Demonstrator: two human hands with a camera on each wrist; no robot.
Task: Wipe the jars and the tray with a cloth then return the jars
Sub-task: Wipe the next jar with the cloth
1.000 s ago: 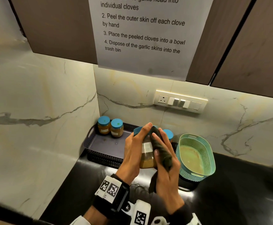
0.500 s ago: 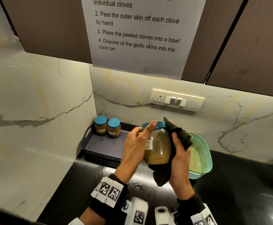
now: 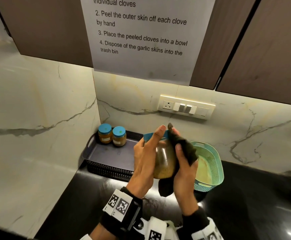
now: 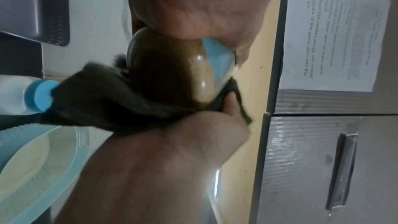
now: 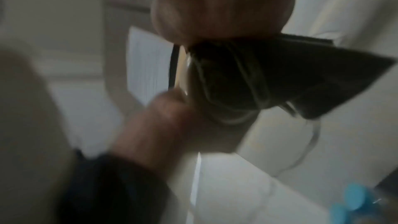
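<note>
My left hand (image 3: 145, 158) grips a glass jar (image 3: 164, 161) of brown paste with a blue lid (image 3: 148, 135), held in the air above the black counter and tilted. My right hand (image 3: 182, 163) presses a dark cloth (image 3: 186, 149) against the jar's right side and bottom, its thumb over the cloth. In the left wrist view the jar (image 4: 172, 74) and its lid (image 4: 219, 59) show between both hands, with the cloth (image 4: 120, 101) wrapped beneath. The right wrist view is blurred; the cloth (image 5: 280, 74) covers the jar. Two small blue-lidded jars (image 3: 112, 136) stand at the back left of the dark tray (image 3: 110, 156).
A teal perforated basket (image 3: 210, 163) sits on the counter right of my hands. Another blue-lidded jar (image 4: 36, 96) stands behind the cloth near the basket. Marble walls close the corner at left and back, with a switch plate (image 3: 186, 107) and cabinets overhead.
The jar has been turned and tilted in my left hand. My right hand with the cloth has slid from the jar's front round to its right side and underside.
</note>
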